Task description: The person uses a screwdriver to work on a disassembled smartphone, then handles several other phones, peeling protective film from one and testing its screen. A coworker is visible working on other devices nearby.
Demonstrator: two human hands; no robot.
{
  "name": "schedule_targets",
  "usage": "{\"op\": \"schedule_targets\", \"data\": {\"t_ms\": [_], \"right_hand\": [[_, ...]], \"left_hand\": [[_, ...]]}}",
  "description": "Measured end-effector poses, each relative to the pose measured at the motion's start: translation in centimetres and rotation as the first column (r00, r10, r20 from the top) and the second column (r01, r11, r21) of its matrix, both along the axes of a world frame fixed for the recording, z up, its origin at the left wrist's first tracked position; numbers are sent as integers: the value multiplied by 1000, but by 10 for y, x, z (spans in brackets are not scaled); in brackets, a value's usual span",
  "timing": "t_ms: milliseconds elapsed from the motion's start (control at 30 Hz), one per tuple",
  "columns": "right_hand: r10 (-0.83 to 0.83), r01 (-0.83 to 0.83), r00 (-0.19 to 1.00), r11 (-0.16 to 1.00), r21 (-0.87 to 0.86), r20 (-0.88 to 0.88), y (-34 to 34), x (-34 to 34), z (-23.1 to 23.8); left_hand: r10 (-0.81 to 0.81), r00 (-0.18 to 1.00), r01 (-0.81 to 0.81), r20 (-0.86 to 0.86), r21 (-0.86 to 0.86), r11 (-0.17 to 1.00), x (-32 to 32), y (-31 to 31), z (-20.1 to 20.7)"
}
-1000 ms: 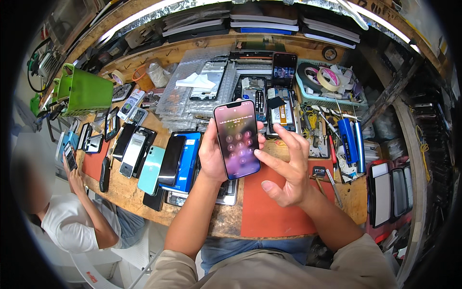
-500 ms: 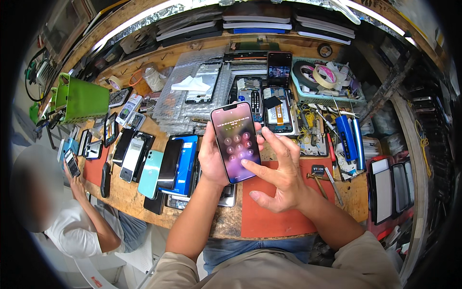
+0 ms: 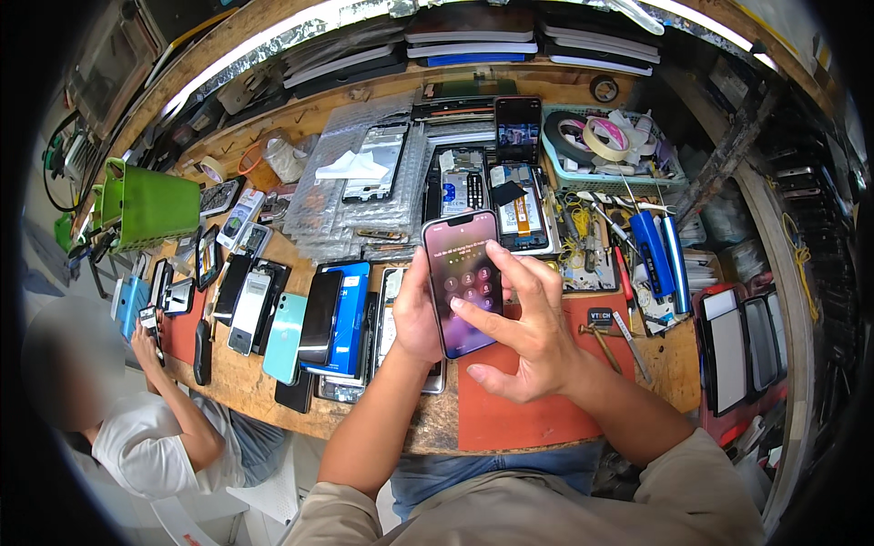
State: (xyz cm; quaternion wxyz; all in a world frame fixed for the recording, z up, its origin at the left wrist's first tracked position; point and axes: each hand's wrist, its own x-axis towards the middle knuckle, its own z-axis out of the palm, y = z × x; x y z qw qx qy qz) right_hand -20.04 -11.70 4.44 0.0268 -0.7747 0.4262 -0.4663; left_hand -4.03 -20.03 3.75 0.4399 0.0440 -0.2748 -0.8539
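Wooden workbench (image 3: 414, 440) is spreading across the view, crowded with repair clutter; taking the lit smartphone (image 3: 462, 284) as the clock's centre, bubble wrap (image 3: 308, 214) is lying toward 10 o'clock, a phone with its insides exposed (image 3: 521, 211) toward 1, a teal basket (image 3: 565, 171) of tape rolls between 1 and 2, a metal ruler (image 3: 633, 348) near 4, an orange-red mat (image 3: 505, 414) at 5, and a mint-green phone (image 3: 285, 337) between 8 and 9; a co-worker (image 3: 150, 446) is sitting toward 8, holding another phone.

Half a second ago the right hand (image 3: 539, 335) was pointing at the keypad's lower middle; now its index fingertip (image 3: 457, 304) is covering the left column, so a different key is coming under the finger and the keying is apparently carrying on; whether the tip is pressing the glass, I cannot tell.

Left hand (image 3: 421, 318) is gripping the smartphone by its 9 o'clock side, holding it above the bench with the screen facing the wearer, its forearm rising from 7; the right hand is holding nothing, thumb spreading away from the extended index, its forearm reaching in from 4.
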Motion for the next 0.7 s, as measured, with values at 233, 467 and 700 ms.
{"op": "schedule_targets", "data": {"t_ms": [233, 467, 700], "right_hand": [[8, -7, 1000, 1000, -12, 21, 0, -1, 0], [32, -33, 999, 999, -23, -2, -1, -3, 3], [9, -9, 1000, 999, -41, -8, -2, -4, 5]], "left_hand": [[10, 997, -6, 71, -59, 998, 2, -1, 3], [14, 999, -11, 36, -61, 998, 7, -9, 4], [11, 999, -10, 35, -31, 999, 9, -13, 1]]}}
